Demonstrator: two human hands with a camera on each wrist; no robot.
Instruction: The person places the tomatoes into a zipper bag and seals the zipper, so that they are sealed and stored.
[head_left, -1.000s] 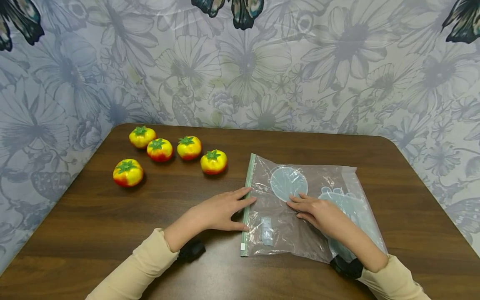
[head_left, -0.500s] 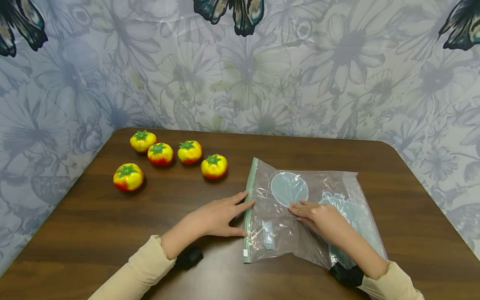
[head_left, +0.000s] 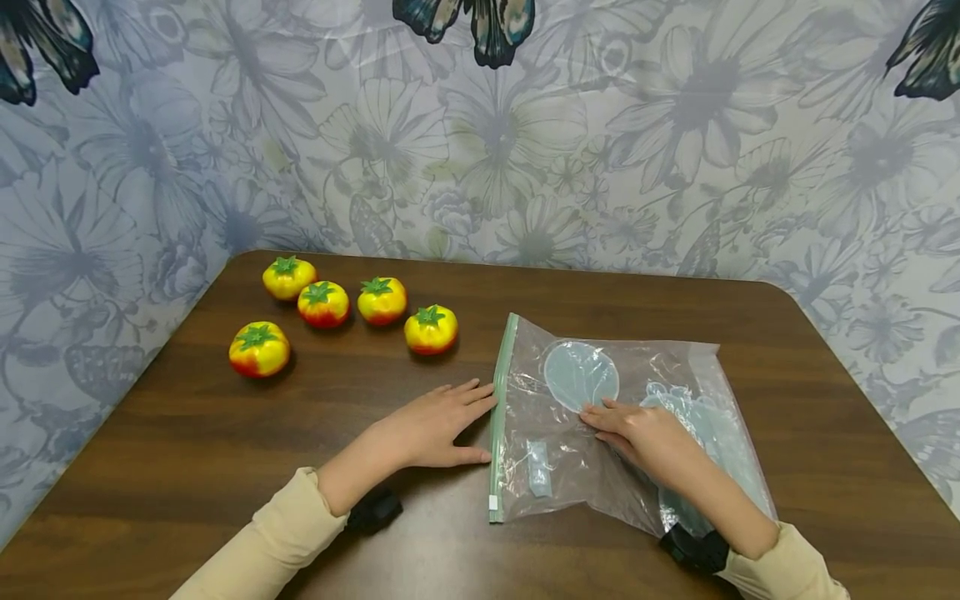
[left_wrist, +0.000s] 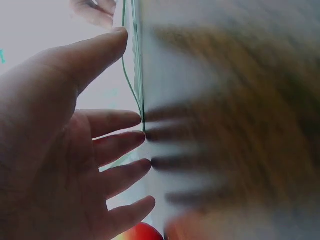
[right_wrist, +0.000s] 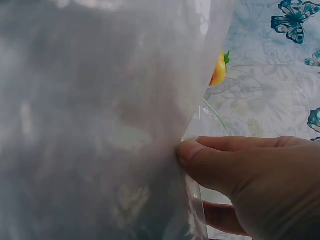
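A clear plastic zip bag [head_left: 570, 475] with a green zip strip [head_left: 498, 433] lies flat on the brown table, its strip facing left. My left hand [head_left: 431, 427] lies beside that strip, fingers straight and spread, their tips at its edge. In the left wrist view the left hand [left_wrist: 65, 150] holds nothing. My right hand [head_left: 648, 437] rests on the middle of the bag with fingers extended, just below a pale round print [head_left: 581, 375]. In the right wrist view, the right thumb [right_wrist: 205, 162] touches the plastic; part of the fingers is hidden.
Several yellow-red persimmon-like fruits with green tops, including the nearest one [head_left: 431, 329], stand at the back left of the table [head_left: 187, 475]. A flower-patterned wall covering [head_left: 480, 167] rises behind the table.
My left hand has drawn slightly left, its fingertips coming off the zip strip. The right hand's fingers have moved closer together on the bag. The fruits stay in place.
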